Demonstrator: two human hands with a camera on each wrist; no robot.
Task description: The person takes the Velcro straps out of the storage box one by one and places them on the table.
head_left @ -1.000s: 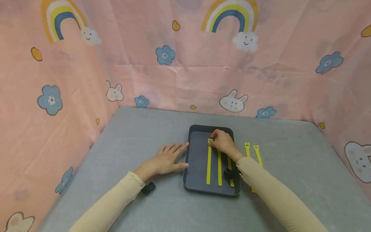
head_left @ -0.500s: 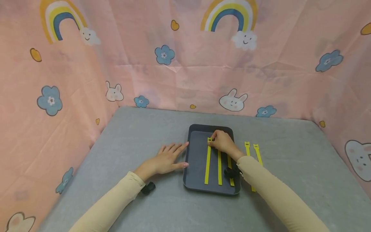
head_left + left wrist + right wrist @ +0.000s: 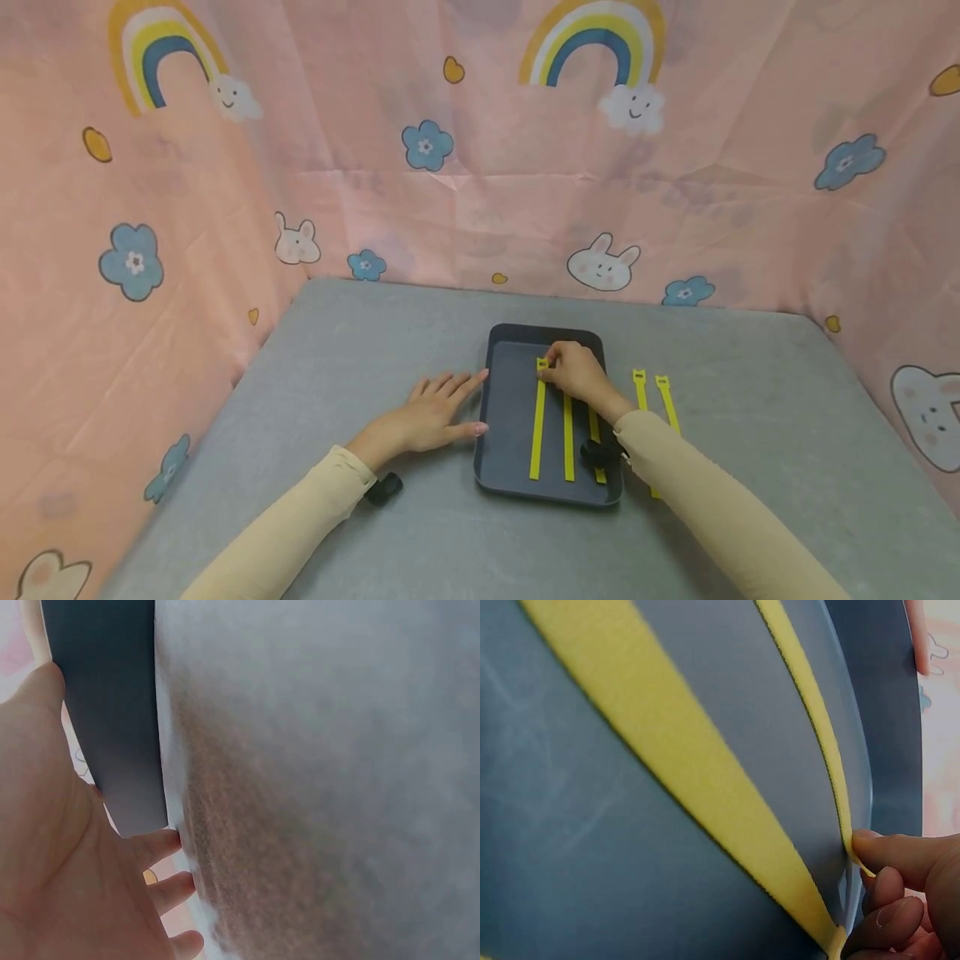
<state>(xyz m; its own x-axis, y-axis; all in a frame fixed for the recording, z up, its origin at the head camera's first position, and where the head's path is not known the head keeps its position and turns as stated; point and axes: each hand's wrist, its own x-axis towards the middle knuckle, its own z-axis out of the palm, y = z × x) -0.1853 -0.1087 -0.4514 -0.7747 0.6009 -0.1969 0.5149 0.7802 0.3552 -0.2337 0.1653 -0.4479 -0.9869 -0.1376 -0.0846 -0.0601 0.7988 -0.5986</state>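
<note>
In the head view my right hand (image 3: 577, 371) pinches the top end of a yellow hook-and-loop cable tie (image 3: 537, 433) inside a dark grey tray (image 3: 504, 433). The right wrist view has thumb and fingers at the end of this tie (image 3: 814, 705). A second tie (image 3: 569, 442) lies beside it, and a third (image 3: 595, 427) is nearer the tray's right wall, partly hidden by the right hand and wrist camera. My left hand (image 3: 431, 415) has its fingers spread, with thumb and index finger touching the tray's left rim; the left wrist view shows them along the tray's outer wall (image 3: 112, 712).
To the right of the tray, two more yellow ties (image 3: 666, 398) lie on the grey tabletop (image 3: 420, 550), partly covered by the right sleeve (image 3: 697, 483). A pink printed cloth (image 3: 480, 208) encloses the table at the back and sides.
The pinched tie's lower end has shifted slightly left in the tray, so the tie slants a little more. My left hand stays at the rim.
</note>
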